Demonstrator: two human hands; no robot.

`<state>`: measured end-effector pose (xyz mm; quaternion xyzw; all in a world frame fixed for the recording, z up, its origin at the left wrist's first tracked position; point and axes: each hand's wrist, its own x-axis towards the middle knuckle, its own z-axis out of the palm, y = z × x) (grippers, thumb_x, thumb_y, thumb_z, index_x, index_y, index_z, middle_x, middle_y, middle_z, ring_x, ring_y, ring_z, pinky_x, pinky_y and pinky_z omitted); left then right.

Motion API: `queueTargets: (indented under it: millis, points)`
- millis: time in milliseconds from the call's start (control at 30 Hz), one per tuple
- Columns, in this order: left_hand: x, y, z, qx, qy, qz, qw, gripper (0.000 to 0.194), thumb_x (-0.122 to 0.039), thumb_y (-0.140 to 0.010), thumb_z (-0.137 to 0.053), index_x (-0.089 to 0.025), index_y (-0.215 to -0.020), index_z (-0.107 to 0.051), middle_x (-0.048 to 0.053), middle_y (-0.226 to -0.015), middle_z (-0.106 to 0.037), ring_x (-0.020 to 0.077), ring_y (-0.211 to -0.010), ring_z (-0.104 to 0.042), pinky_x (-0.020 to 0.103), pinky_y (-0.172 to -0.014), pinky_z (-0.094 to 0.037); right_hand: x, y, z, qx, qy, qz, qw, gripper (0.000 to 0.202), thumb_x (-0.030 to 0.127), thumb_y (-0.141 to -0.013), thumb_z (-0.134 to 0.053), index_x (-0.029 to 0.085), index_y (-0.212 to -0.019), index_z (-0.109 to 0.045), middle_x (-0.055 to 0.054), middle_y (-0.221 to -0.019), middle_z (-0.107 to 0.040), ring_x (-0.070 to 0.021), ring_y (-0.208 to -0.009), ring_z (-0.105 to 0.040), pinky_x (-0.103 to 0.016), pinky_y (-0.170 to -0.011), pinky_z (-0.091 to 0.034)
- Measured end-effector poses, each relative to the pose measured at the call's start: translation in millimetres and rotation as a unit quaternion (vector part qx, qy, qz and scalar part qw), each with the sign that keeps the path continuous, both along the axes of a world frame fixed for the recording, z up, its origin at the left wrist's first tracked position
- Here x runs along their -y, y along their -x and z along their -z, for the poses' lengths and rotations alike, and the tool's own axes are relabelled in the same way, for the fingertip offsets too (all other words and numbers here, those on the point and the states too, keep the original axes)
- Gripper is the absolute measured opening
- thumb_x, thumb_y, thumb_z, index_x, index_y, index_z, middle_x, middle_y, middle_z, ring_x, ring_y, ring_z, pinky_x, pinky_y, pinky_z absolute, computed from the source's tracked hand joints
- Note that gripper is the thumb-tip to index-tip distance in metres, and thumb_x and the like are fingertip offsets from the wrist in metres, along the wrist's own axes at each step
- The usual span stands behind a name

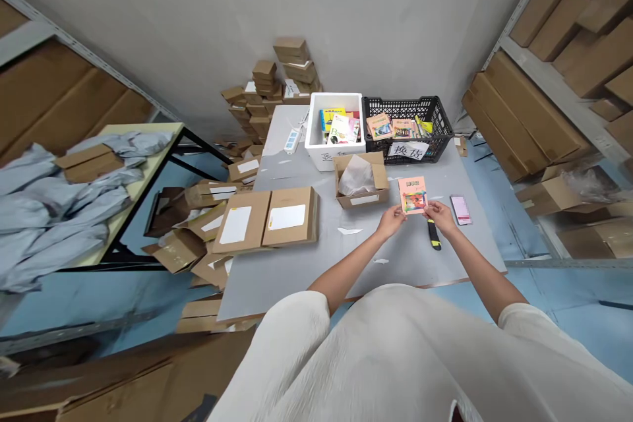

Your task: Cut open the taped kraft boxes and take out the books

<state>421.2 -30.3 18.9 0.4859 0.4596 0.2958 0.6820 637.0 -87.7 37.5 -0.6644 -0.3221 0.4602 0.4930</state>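
In the head view, right of the middle, we see a small pink book point(412, 194) held up by two hands. The left hand point(391, 219) pinches its lower left corner. The right hand point(441, 214) pinches its lower right side, thumb in front. Both hands are closed just enough to grip the thin book.

Above and left of the book, we see an open brown box point(346, 202) with a crinkly see-through plastic bag point(357, 176) in it. Behind that, at the upper middle, a white tub point(316, 156) has bright books in it. Just beside it, a black crate point(442, 128) holds more books, many with pinkish covers, and a paper sign point(408, 150) is on its front. Two shut brown boxes point(307, 237) with white labels sit side by side, left of the middle.

We see the gray table point(297, 277) between those shut boxes and the left arm. Its near edge runs along the lower middle, by the white shirt point(395, 343). A black and yellow cutter point(434, 235) lies just below the right hand, and a phone point(461, 210) lies near the right edge.
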Motion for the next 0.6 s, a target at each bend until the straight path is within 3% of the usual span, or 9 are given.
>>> queueTargets:
  millis: [300, 600]
  points:
    - [-83, -69, -27.8, 0.080, 0.035, -0.140, 0.986, 0.038, -0.021, -0.073, -0.081, -0.021, -0.111, -0.082, 0.008, -0.108, -0.080, 0.0219, -0.101, -0.073, 0.041, -0.099, -0.058, -109, -48, -5.9, -0.032, -0.032, -0.002, 0.999, 0.048, 0.047, -0.068, -0.096, 0.021, -0.102, -0.075, -0.003, -0.083, -0.077, -0.0222, -0.082, -0.077, -0.041, -0.086, -0.068]
    - [-160, -98, -38.4, 0.129, 0.065, -0.231, 0.962, 0.034, -0.022, -0.068, -0.084, -0.021, -0.101, -0.076, 0.007, -0.108, -0.079, 0.0241, -0.110, -0.073, 0.041, -0.103, -0.055, -212, -59, 8.1, -0.065, -0.016, 0.021, 0.998, 0.032, 0.030, -0.075, -0.091, 0.021, -0.101, -0.076, -0.001, -0.080, -0.077, -0.0180, -0.079, -0.077, -0.030, -0.079, -0.067]
